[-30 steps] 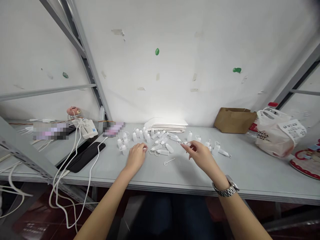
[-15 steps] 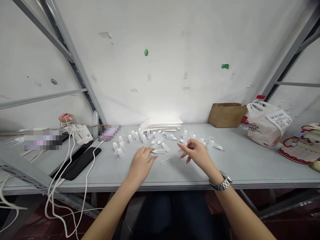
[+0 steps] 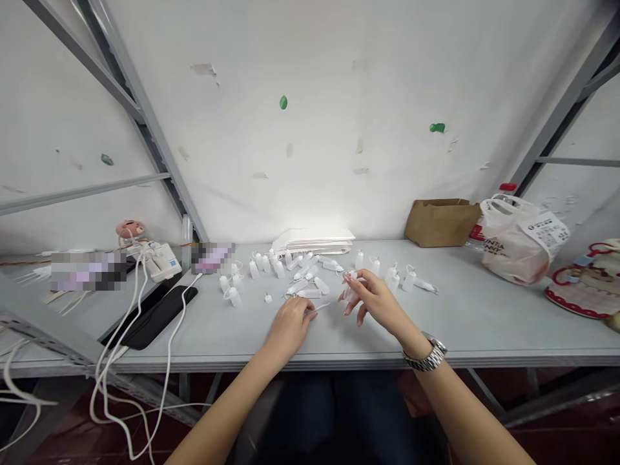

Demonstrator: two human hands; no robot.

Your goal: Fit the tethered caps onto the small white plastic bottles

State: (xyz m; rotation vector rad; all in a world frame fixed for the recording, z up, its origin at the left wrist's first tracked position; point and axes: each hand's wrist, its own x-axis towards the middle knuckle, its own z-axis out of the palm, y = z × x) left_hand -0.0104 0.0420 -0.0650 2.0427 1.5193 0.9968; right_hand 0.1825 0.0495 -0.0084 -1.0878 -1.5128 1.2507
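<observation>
Small white squeeze bottles stand and lie in a loose group on the grey table; one bottle point(image 3: 234, 296) stands at the left. My left hand point(image 3: 292, 321) rests low over the table, its fingers pinched on one end of a thin white strap point(image 3: 321, 306). In front of the lying bottles, my right hand point(image 3: 371, 296) holds a small white bottle point(image 3: 349, 284) upright between thumb and fingers. A tiny white cap point(image 3: 268, 298) sits on the table left of my left hand.
White flat sheets point(image 3: 314, 241) are stacked against the wall. A brown box point(image 3: 442, 223) and a plastic bag point(image 3: 516, 248) are at the right. A black phone point(image 3: 157, 318), white cables and a power strip point(image 3: 162, 261) lie at the left.
My left hand has moved right and down to the thin strap, and its fingers have closed. The tiny cap now shows on the table. The bottle in my right hand is more visible.
</observation>
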